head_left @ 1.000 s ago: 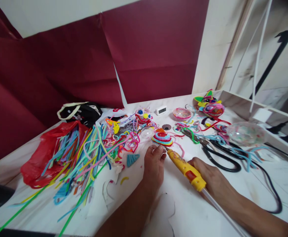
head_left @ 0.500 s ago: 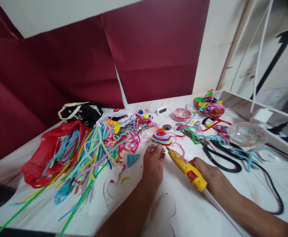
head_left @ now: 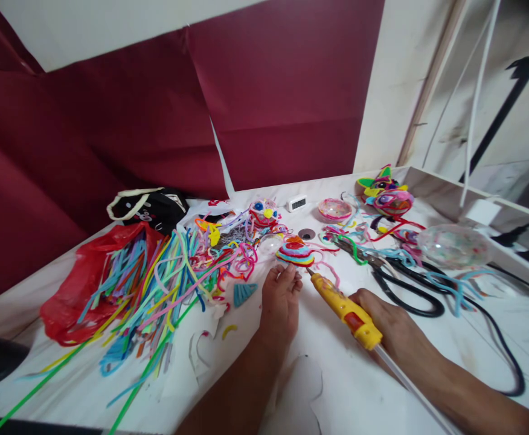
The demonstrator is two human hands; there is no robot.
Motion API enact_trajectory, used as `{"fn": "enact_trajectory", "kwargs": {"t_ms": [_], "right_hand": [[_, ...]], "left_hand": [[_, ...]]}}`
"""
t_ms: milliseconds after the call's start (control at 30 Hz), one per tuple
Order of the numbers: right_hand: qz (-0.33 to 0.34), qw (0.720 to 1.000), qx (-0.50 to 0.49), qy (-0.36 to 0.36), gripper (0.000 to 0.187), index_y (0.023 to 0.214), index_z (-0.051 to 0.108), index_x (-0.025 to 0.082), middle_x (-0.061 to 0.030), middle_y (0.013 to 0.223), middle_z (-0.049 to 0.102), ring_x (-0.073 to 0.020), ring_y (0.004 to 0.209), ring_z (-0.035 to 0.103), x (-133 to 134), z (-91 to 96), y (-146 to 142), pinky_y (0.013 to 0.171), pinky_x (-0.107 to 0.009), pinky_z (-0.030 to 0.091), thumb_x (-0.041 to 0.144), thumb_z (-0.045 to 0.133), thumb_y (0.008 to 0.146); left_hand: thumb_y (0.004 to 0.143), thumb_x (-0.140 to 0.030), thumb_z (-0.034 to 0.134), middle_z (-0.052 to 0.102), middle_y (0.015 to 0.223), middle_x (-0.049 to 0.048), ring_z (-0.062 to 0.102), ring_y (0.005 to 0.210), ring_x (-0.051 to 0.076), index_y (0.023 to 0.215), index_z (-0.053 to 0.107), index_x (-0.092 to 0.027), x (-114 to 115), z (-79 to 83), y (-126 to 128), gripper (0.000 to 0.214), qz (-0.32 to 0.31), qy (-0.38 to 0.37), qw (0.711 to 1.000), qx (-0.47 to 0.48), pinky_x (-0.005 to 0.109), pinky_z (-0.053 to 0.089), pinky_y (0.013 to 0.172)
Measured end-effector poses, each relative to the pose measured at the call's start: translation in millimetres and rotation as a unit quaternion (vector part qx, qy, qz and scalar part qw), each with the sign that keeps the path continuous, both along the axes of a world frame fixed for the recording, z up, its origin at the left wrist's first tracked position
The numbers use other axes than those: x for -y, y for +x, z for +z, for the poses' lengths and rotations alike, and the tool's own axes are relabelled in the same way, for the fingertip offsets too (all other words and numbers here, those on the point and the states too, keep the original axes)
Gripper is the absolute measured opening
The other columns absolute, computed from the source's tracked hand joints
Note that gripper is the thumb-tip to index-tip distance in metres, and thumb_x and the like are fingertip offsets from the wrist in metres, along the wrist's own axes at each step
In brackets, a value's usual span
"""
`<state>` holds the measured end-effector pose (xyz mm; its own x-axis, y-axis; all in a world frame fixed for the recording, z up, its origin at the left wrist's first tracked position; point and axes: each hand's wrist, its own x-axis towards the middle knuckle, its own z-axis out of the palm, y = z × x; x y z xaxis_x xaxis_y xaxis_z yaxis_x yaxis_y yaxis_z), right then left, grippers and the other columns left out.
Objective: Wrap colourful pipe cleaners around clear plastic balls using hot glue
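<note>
My right hand is wrapped round a yellow glue gun with a white glue stick trailing from its back. The gun's tip points at a round coil of coloured pipe cleaners on the white table. My left hand lies palm down just in front of that coil, its fingertips pinched together at the coil's near edge; what they hold is too small to make out.
A heap of loose pipe cleaners spills from a red plastic bag at left. Black scissors and a black cord lie at right, with a clear plastic ball, finished pipe-cleaner figures, a pink bowl and a small white clock behind.
Both hands and the glue gun have crept slightly forward toward the coil; little else has shifted.
</note>
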<state>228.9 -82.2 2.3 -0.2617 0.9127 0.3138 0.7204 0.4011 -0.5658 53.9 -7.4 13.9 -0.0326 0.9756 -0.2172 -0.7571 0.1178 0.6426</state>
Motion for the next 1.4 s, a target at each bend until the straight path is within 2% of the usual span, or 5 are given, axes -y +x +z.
{"fn": "enact_trajectory", "kwargs": {"t_ms": [933,1133,1267,1400], "right_hand": [[-0.020,0.999,0.023,0.016,0.004,0.090,0.044,0.024,0.0009,0.074,0.056,-0.0149,0.056,0.053,0,0.7,2,0.053,-0.027,0.038,0.023,0.046,0.087],[0.006,0.999,0.012,0.033,0.009,0.099,0.044,0.024,-0.0033,0.087,0.057,-0.0163,0.067,0.059,1,0.2,-2,0.060,-0.028,0.044,0.030,0.044,0.092],[0.008,0.998,0.058,-0.014,0.015,0.095,0.042,0.024,-0.0029,0.089,0.056,-0.0168,0.066,0.058,-1,-6.3,-2,0.059,-0.030,0.043,0.032,0.053,0.088],[0.032,0.991,0.117,-0.061,0.019,0.097,0.047,0.024,-0.0031,0.092,0.057,-0.0195,0.073,0.060,-4,-8.1,-2,0.064,-0.032,0.045,0.019,0.055,0.081]], "left_hand": [[0.055,-0.016,0.084,0.056,0.067,-0.0059,0.058,0.065,0.006,0.072,0.054,-0.018,0,2.1,-2,0.034,0.004,-0.017,1.000,0.020,0.021,0.043,0.068],[0.056,-0.016,0.084,0.057,0.066,-0.0057,0.058,0.065,0.006,0.073,0.056,-0.017,-3,1.2,-5,0.032,0.010,-0.022,1.000,0.009,0.021,0.043,0.066],[0.055,-0.015,0.084,0.059,0.067,-0.0059,0.057,0.062,0.006,0.074,0.057,-0.017,-10,1.6,-9,0.033,0.035,-0.027,0.999,-0.001,0.020,0.043,0.064],[0.055,-0.015,0.083,0.059,0.067,-0.0056,0.058,0.062,0.005,0.074,0.056,-0.017,-15,1.5,-13,0.033,0.058,-0.031,0.998,-0.013,0.019,0.042,0.063]]}}
